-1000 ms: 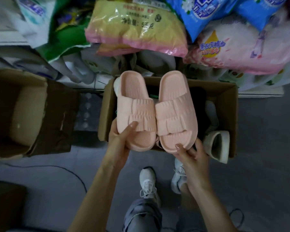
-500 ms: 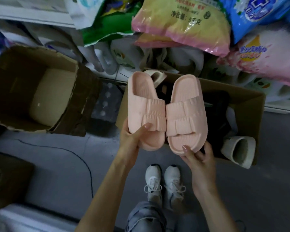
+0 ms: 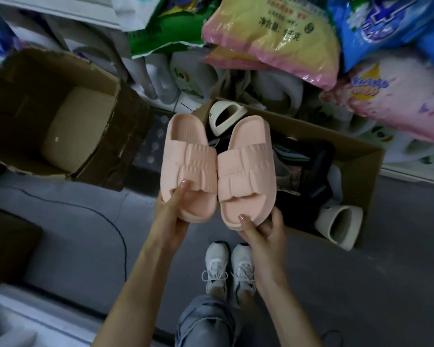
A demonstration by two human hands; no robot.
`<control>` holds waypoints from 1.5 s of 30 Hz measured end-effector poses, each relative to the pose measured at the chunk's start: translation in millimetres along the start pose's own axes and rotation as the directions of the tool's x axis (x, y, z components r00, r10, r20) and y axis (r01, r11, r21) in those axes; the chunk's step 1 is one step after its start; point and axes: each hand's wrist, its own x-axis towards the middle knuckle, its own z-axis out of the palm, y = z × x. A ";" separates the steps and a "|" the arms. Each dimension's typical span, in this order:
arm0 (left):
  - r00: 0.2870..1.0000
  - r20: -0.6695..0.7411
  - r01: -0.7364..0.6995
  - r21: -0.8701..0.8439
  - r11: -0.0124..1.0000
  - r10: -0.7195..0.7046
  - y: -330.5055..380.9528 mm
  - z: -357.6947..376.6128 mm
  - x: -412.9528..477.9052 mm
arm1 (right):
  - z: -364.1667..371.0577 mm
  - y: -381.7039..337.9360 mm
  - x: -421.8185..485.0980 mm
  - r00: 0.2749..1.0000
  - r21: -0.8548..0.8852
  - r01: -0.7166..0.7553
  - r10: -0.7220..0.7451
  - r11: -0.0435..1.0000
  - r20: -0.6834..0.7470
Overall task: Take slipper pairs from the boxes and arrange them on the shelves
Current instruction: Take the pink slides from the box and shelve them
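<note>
I hold a pair of pink slippers side by side, soles down, above the near-left corner of a cardboard box (image 3: 368,156). My left hand (image 3: 173,211) grips the toe end of the left pink slipper (image 3: 187,156), thumb on top. My right hand (image 3: 263,229) pinches the toe end of the right pink slipper (image 3: 246,169), thumb on its front edge. Inside the box lie dark slippers and two cream slippers, one (image 3: 224,116) at the far-left corner and one (image 3: 338,225) at the near-right edge.
An open cardboard box (image 3: 60,71) with a beige lining stands on the floor at left. Stacked bags, yellow-pink (image 3: 273,38), blue and pink, pile up behind on low shelves. A black cable (image 3: 106,219) runs over the grey floor. My white shoes (image 3: 228,266) stand below.
The view has swung left and back, so the boxes and bags shifted right. The pink pair has come slightly toward me, away from the box; both grips are unchanged.
</note>
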 end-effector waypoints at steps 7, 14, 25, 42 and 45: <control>0.992 0.122 -0.019 0.049 0.999 0.013 63.2 10.3 -65.7 | 4.3 -73.8 -45.9 0.997 0.092 -0.030 0.023 0.995 0.073; 0.989 0.136 -0.054 -0.072 0.996 0.063 160.5 14.1 -157.3 | 41.2 -160.0 -117.0 0.974 0.146 -0.001 -0.032 0.989 0.224; 0.966 0.134 -0.194 -0.186 0.963 0.221 280.3 -56.5 -196.2 | 166.7 -245.4 -173.2 0.866 0.070 0.093 -0.116 0.993 0.487; 0.845 0.267 -0.477 -0.015 0.879 0.463 541.7 -283.9 -136.5 | 476.0 -230.8 -245.8 0.794 0.109 0.142 -0.179 0.984 0.581; 0.846 0.256 -0.477 -0.028 0.879 0.467 564.3 -299.2 -127.6 | 506.0 -234.2 -243.7 0.791 0.082 0.160 -0.178 0.984 0.585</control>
